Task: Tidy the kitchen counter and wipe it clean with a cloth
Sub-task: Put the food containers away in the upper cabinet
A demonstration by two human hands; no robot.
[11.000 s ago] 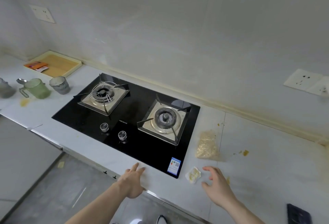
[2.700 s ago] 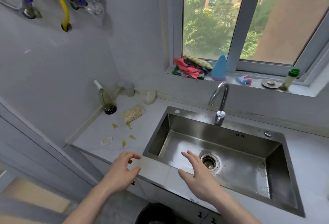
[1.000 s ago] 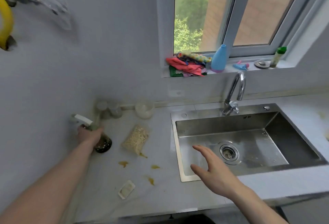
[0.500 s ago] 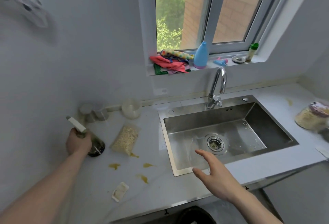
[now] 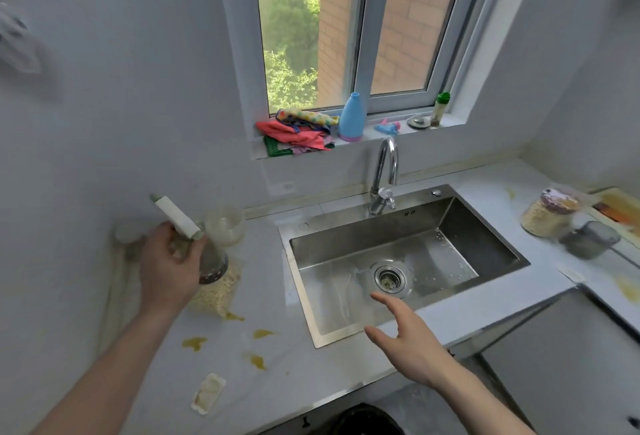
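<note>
The counter [image 5: 277,358] ran in an L around the steel sink [image 5: 398,261], which I took as my landmark, and it needed clearing before any cloth could pass over it. The cloths [image 5: 298,133] themselves lay heaped on the windowsill behind the sink, left of the blue bottle [image 5: 350,119], out of the wet and not yet in use. Left of the sink lay a bag of oats [image 5: 218,291], flat on the counter, with yellow spills [image 5: 194,343] nearer the front edge and a small used packet [image 5: 207,396] closest to me. My left hand [image 5: 169,268] was curled round the glass spray bottle [image 5: 207,254], lifted clear of the counter above the oats, its white nozzle [image 5: 175,215] tilted toward the wall, I judge so that the corner could be freed. My right hand [image 5: 412,344] hovered over the sink's front rim, fingers spread and holding nothing, likely for balance. Right of the sink stood a jar of oats [image 5: 549,213] and a grey cup [image 5: 588,239].
</note>
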